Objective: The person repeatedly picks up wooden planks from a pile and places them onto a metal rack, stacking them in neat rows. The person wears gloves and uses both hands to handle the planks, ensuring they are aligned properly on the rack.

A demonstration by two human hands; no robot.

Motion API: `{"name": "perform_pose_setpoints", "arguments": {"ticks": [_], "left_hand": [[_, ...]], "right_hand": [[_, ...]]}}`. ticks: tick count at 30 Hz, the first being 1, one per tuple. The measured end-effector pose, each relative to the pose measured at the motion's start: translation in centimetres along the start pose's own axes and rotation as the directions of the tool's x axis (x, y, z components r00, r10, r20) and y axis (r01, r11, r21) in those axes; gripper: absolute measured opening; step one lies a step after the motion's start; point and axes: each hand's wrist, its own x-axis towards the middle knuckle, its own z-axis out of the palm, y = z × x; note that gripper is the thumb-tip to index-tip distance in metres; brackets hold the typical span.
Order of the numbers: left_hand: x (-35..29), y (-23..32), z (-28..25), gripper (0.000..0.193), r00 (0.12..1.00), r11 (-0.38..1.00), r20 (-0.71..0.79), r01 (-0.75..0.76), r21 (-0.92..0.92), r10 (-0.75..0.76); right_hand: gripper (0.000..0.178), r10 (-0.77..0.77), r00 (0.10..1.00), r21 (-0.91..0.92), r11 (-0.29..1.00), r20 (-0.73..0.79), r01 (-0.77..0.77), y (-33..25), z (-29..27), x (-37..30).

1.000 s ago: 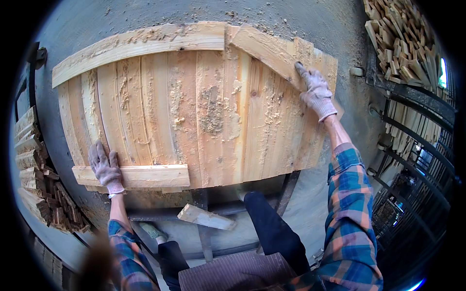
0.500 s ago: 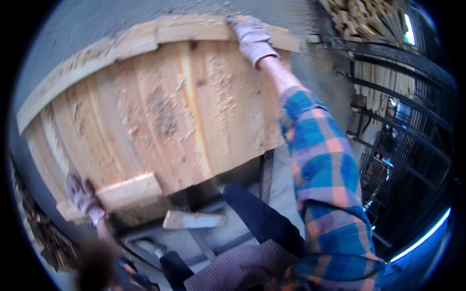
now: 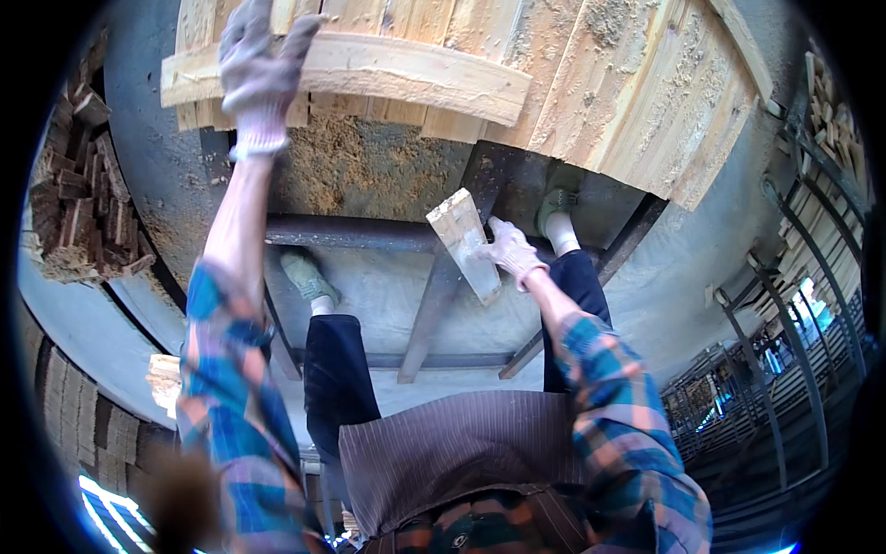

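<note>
My left hand (image 3: 258, 88), in a pale work glove, lies with fingers spread over a wooden strip (image 3: 415, 72) that crosses the near edge of a plank panel (image 3: 637, 102). Lower and to the right, my right hand (image 3: 514, 251), also gloved, grips the side of a short wood block (image 3: 464, 242). That block is tilted, over the dark metal frame between my feet. Sawdust and shavings are scattered over the panel. The panel's far side lies outside the view.
A metal frame (image 3: 434, 314) with dark bars stands below the panel, and my shoes (image 3: 309, 277) are among its bars. Stacked wood scraps (image 3: 83, 208) lie at the left. Racks with metal rails (image 3: 803, 360) and wood pieces stand at the right. Sawdust (image 3: 360, 166) covers a surface under the panel.
My right hand has left the panel's far strip and come down onto the short wood block, which is now turned more upright in view. My left hand stays at the near strip. The view has shifted.
</note>
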Motion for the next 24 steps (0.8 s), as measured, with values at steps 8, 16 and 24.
{"name": "perform_pose_setpoints", "arguments": {"ticks": [8,16,24], "left_hand": [[-22.9,3.2,-11.1,0.065,0.784,0.724,0.454,0.594,-0.351,-0.423],[-22.3,13.0,-11.9,0.085,0.621,0.461,0.622,0.779,-0.424,-0.477],[6.7,-1.3,-11.8,0.060,0.738,0.496,0.484,0.674,-0.547,-0.470]], "right_hand": [[0.047,-0.016,0.997,0.167,0.986,0.073,0.004,-1.7,-1.2,-4.2],[0.029,-0.547,0.777,0.287,0.725,-0.312,0.626,-20.5,-13.9,-8.1],[0.102,-0.397,0.876,-0.377,0.882,-0.273,0.283,-30.2,-22.7,0.0]]}}
